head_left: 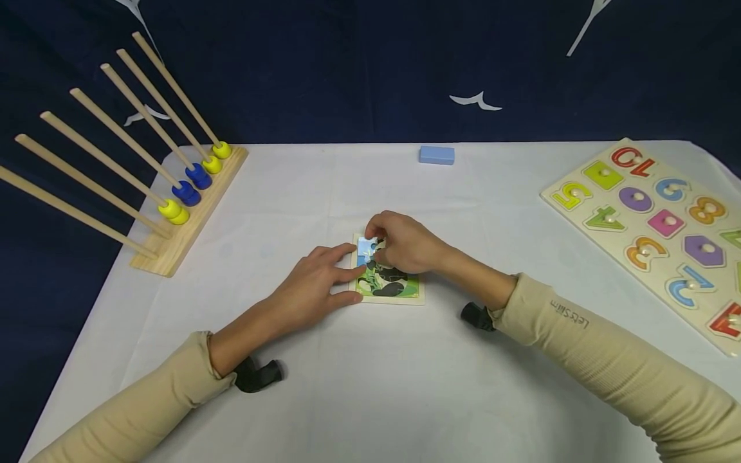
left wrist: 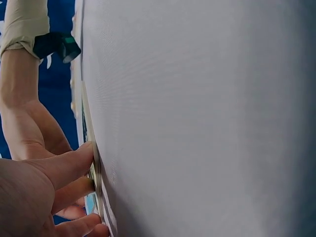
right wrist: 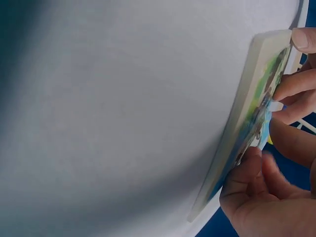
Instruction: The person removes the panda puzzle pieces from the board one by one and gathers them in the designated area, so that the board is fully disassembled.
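A small wooden panda jigsaw puzzle [head_left: 390,288] with a pale frame lies flat at mid-table. My left hand [head_left: 315,283] rests along its left side, fingers spread and fairly straight, with fingertips on the frame and over the picture. At the puzzle's upper left, my right hand [head_left: 408,244] pinches a light blue puzzle piece [head_left: 367,247] between thumb and index finger. That hand covers the upper right of the picture. In the right wrist view, the puzzle frame [right wrist: 237,118] shows edge-on, with both hands' fingers over the picture.
A wooden peg abacus [head_left: 191,222] with yellow and blue beads stands at the left. At the back lies a blue block [head_left: 437,155]. A number and shape peg board [head_left: 654,231] lies at the right. Black wrist straps [head_left: 257,375] hang by both cuffs.
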A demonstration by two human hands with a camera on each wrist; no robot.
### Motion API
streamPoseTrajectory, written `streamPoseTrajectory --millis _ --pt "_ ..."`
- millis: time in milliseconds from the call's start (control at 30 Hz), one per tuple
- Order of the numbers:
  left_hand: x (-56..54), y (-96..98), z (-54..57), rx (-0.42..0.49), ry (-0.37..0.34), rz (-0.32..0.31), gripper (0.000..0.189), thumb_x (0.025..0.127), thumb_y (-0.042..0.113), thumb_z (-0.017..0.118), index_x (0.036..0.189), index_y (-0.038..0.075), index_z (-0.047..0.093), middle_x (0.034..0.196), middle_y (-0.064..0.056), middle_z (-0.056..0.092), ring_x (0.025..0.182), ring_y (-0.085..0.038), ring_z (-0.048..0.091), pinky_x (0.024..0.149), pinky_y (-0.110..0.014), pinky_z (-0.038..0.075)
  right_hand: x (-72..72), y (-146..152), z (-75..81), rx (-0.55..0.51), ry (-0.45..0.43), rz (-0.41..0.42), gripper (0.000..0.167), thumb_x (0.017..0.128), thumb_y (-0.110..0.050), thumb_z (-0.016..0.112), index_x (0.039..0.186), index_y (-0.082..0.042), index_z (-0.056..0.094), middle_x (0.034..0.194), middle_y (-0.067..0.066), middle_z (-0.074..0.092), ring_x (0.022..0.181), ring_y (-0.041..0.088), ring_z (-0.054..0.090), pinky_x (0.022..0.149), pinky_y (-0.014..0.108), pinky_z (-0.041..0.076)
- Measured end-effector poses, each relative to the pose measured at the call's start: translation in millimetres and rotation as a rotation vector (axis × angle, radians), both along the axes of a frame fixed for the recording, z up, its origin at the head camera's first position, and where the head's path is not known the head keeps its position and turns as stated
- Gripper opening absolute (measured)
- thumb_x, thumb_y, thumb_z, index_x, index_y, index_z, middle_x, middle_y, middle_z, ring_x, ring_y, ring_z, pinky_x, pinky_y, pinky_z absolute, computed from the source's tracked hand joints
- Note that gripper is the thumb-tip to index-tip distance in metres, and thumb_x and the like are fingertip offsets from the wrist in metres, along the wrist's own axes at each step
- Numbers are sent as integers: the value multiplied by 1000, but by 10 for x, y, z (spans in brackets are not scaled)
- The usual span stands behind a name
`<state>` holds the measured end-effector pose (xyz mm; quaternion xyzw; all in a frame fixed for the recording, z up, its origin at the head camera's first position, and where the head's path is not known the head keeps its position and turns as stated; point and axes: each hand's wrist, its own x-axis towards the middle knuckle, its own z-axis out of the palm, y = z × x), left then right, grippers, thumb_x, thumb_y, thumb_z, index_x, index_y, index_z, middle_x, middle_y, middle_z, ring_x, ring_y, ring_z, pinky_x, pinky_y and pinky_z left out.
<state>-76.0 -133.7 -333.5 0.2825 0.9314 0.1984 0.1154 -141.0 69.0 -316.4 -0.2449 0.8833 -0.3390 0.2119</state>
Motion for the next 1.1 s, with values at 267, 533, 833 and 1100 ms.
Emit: streamPoseTrajectory --millis 267,533,833,1100 --pt "-6 6 7 1 -11 2 47 91 33 73 133 13 65 150 -13 41 127 -35 42 98 -53 40 -12 11 -25 16 16 24 41 84 2 70 125 4 62 108 13 57 89 24 55 82 35 47" --pt "-2 5 14 -2 -15 4 48 91 33 73 133 14 64 150 -13 41 127 -35 42 99 -52 39 -7 7 -34 57 79 36 37 84 2 70 121 4 65 102 13 58 91 25 54 84 36 46" --pt "-4 -8 -4 11 -10 0 47 91 32 73 133 14 65 150 -12 41 126 -35 43 98 -51 40 -19 9 -59 74 114 48 34 86 3 69 120 4 67 101 12 61 93 26 54 86 37 46" --pt "-4 -10 7 14 -15 -2 46 91 32 72 133 13 65 150 -13 41 126 -35 42 99 -51 39 -28 19 -56 66 136 73 36 87 2 68 122 6 65 106 14 64 97 26 58 89 38 47"
